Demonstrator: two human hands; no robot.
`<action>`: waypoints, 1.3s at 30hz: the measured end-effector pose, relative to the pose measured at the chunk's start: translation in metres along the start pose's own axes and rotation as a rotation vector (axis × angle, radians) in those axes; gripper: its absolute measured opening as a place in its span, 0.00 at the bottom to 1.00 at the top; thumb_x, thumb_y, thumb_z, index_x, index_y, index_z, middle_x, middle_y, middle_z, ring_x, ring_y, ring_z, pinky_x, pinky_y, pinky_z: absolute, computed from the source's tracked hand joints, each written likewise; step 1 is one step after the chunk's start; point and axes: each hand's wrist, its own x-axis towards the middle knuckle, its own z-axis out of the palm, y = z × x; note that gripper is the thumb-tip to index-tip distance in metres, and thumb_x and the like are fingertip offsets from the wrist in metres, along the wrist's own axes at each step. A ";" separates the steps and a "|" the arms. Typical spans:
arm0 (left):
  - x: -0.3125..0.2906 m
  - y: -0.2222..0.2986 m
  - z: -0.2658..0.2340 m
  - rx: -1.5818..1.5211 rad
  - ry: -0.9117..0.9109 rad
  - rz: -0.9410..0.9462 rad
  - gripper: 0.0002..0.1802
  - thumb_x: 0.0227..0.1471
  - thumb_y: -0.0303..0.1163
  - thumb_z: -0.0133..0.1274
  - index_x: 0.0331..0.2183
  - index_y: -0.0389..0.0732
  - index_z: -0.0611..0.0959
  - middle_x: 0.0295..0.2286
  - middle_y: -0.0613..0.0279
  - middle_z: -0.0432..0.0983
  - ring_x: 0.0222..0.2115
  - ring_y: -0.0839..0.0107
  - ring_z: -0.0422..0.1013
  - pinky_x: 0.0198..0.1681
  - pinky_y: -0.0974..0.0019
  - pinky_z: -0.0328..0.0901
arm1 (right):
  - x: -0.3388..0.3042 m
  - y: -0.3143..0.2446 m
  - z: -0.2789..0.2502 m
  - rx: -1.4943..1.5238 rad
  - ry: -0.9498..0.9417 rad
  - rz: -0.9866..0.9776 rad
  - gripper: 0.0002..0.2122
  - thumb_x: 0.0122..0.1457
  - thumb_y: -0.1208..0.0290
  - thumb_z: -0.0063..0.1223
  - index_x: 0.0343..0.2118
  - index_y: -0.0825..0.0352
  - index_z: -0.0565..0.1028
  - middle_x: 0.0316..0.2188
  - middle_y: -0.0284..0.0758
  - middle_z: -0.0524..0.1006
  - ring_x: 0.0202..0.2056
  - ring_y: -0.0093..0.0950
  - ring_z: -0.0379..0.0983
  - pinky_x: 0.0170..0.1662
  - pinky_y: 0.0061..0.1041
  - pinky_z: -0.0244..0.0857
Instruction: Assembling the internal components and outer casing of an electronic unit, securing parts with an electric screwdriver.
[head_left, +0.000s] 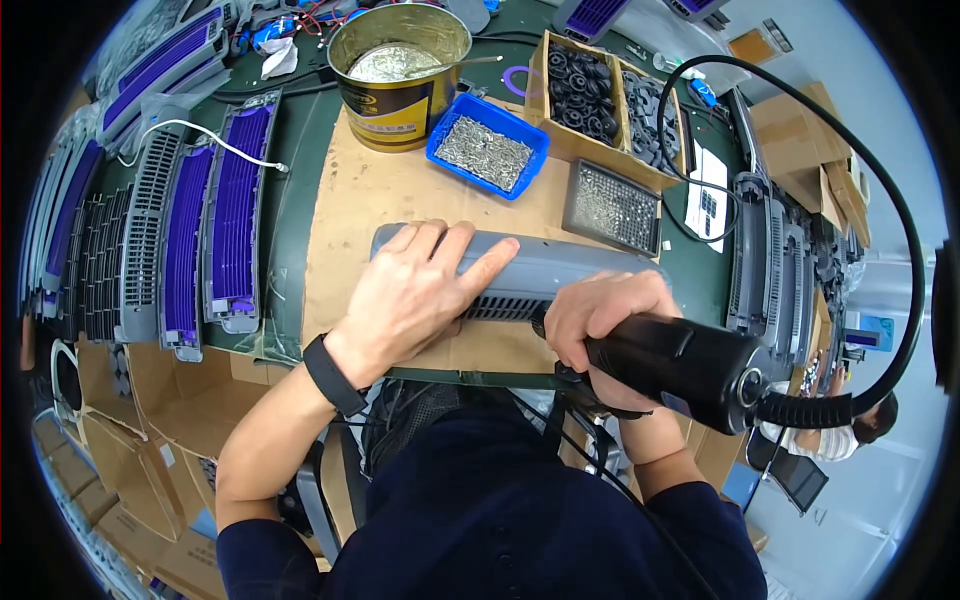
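A long grey plastic housing (575, 262) with a slotted vent along its near side lies crosswise on a cardboard sheet (335, 225). My left hand (415, 285) grips its left part, fingers over the top and the thumb hidden beneath. In my right hand (610, 315) is a black corded electric screwdriver (680, 365), tilted with its tip end toward the housing's near side. The hand and the tool's body hide the tip, so I cannot tell whether it touches the housing. A blue tray (520, 178) of small metal screws sits beyond the housing.
A gold-and-black tin (395, 110) stands at the back. Right of it are a wooden box (600, 140) of black parts and a tray of small metal pieces (612, 210). Purple-and-grey panels (235, 220) line the left. The screwdriver's cable (900, 200) loops on the right; a person (835, 435) sits beyond.
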 end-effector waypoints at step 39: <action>-0.043 -0.009 0.016 -0.410 0.144 -0.098 0.50 0.23 0.25 0.69 0.54 0.48 0.69 0.47 0.55 0.67 0.46 0.51 0.68 0.41 0.56 0.72 | 0.022 0.016 0.058 0.082 -0.251 -0.002 0.10 0.62 0.65 0.51 0.34 0.62 0.62 0.13 0.34 0.66 0.18 0.27 0.64 0.29 0.26 0.62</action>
